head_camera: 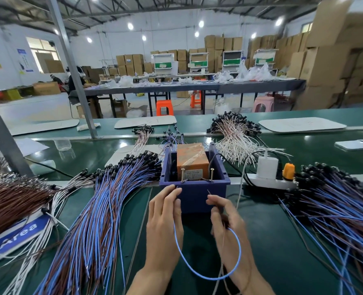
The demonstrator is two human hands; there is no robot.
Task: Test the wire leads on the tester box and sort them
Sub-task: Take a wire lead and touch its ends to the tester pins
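The tester box (pixel 204 188) is a blue plastic tub with an orange unit (pixel 192 160) inside and two upright brass screws (pixel 197 175) at its near rim. My left hand (pixel 164 226) pinches one end of a blue wire lead (pixel 197 271) just below the left screw. My right hand (pixel 227 222) pinches the other end, its bare tip pointing up toward the right screw without touching it. The lead hangs in a loop between my wrists. A large pile of blue and brown leads (pixel 104 209) lies to the left, another (pixel 338 209) to the right.
A white power strip (pixel 269 180) with a charger and an orange plug sits right of the box. White leads (pixel 235 137) are heaped behind it, brown ones (pixel 10 201) at far left. A phone (pixel 355 144) lies at far right. A steel post (pixel 74 67) rises on the left.
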